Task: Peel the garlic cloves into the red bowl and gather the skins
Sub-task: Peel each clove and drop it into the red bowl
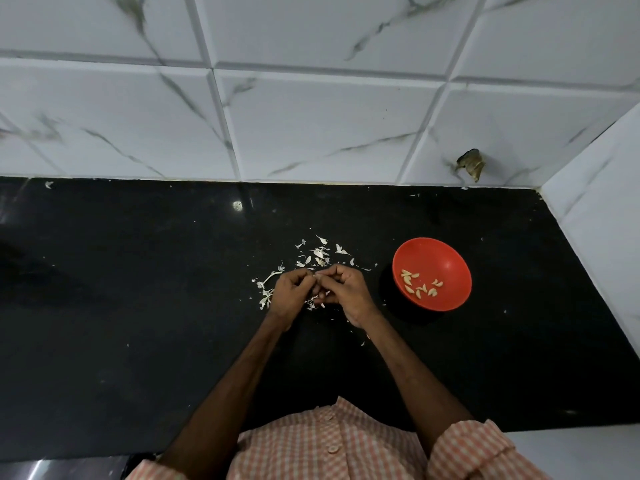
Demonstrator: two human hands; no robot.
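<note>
I assess this site as a kitchen. A polished black stone countertop (138, 306) meets a corner of white, marble-veined wall tiles (311, 116). On the counter stands a red bowl (445, 256) holding peeled garlic cloves (420, 289), with papery garlic skins (320, 252) scattered nearby.

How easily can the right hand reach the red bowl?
Probably yes: the red bowl sits just beside the right hand, only bare counter between them, though it's pinching a garlic clove.

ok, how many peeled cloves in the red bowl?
About 10 cloves, all on the floor of the red bowl: a cluster left, several centre, two right. Some overlap, so approximate; another, mostly hidden, seems pinched between the left hand and right hand.
</note>
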